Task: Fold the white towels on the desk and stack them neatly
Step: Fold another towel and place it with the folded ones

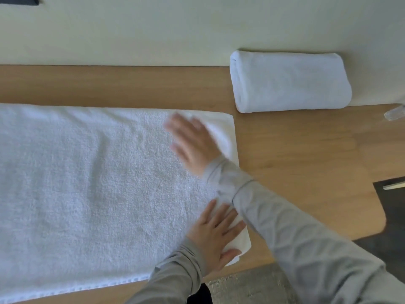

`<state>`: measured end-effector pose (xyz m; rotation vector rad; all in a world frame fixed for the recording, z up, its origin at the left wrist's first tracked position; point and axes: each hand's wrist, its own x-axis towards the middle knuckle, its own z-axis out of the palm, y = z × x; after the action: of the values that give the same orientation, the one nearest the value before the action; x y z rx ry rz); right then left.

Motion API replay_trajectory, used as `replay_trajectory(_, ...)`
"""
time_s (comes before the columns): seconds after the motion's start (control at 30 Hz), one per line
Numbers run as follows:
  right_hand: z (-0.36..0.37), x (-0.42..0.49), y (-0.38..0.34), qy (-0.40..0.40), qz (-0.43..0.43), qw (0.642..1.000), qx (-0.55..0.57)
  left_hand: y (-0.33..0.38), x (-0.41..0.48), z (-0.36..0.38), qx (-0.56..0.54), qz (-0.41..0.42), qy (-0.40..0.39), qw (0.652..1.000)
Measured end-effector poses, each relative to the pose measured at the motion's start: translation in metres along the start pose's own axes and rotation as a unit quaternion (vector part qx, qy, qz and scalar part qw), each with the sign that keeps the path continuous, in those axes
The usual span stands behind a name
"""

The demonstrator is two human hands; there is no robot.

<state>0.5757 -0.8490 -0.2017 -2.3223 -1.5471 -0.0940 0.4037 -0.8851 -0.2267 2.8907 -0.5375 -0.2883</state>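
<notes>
We are pressing both hands flat on the right end of a long white towel [87,172] that is lying spread across the wooden bench [295,150]. Our left hand [215,235] is resting palm down near the towel's near right corner. Its fingers [221,216] are straight and slightly fanned, with the thumb out, and are grasping nothing. Our right hand [192,141], blurred, is lying farther up the same end. Its fingers [175,126] are stretched out and released on the cloth, also holding nothing. The right forearm is crossing just beyond the left hand's fingertips.

The spread towel is showing a nubbly looped terry, with a woven border strip running along its near edge. Its right end is looking thicker and smoother, as if doubled over. A second white towel [289,82], already folded into a plump, round-edged bundle, is sitting at the back of the bench against the cream wall [153,29], apart from the spread one. Soft grey knit sleeves [295,238] are creasing along both arms. The bench is smooth pale wood with a rounded corner.
</notes>
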Motion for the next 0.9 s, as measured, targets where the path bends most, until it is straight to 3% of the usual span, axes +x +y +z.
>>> replay_trajectory(0.07,0.014,-0.021,-0.014,-0.147,-0.14,0.979,-0.037,0.0,0.0,0.001,-0.012,0.002,0.0,1.0)
replay_trajectory(0.1,0.015,-0.028,-0.003,-0.184,-0.146,0.97,-0.054,0.0,0.0,0.001,-0.015,0.003,0.004,1.0)
replay_trajectory(0.3,-0.009,-0.029,0.104,-0.152,0.123,0.977,-0.081,0.0,0.0,0.008,-0.019,-0.005,0.023,1.0)
replay_trajectory(0.4,-0.005,-0.016,0.087,-0.084,0.228,0.968,-0.057,0.0,0.0,0.009,-0.015,-0.008,0.02,1.0)
replay_trajectory(0.47,0.005,-0.015,0.049,-0.073,0.134,0.988,-0.029,0.0,0.001,0.011,-0.022,-0.005,0.027,0.999)
replay_trajectory(0.53,0.016,-0.028,0.023,-0.143,-0.023,0.988,-0.057,0.0,0.001,0.011,-0.041,0.004,0.028,0.999)
replay_trajectory(0.57,0.014,-0.032,0.026,-0.164,-0.041,0.983,-0.072,0.0,0.001,0.013,-0.044,0.007,0.03,0.999)
replay_trajectory(0.73,-0.011,-0.017,0.078,-0.159,0.213,0.956,-0.123,-0.001,0.003,0.013,-0.034,-0.008,0.005,0.999)
replay_trajectory(0.8,-0.012,-0.016,0.052,-0.127,0.168,0.973,-0.089,0.0,0.002,0.012,-0.033,0.002,-0.012,0.999)
replay_trajectory(0.9,-0.001,-0.049,0.002,-0.185,-0.013,0.981,-0.059,-0.002,0.0,0.008,-0.033,0.012,-0.011,0.999)
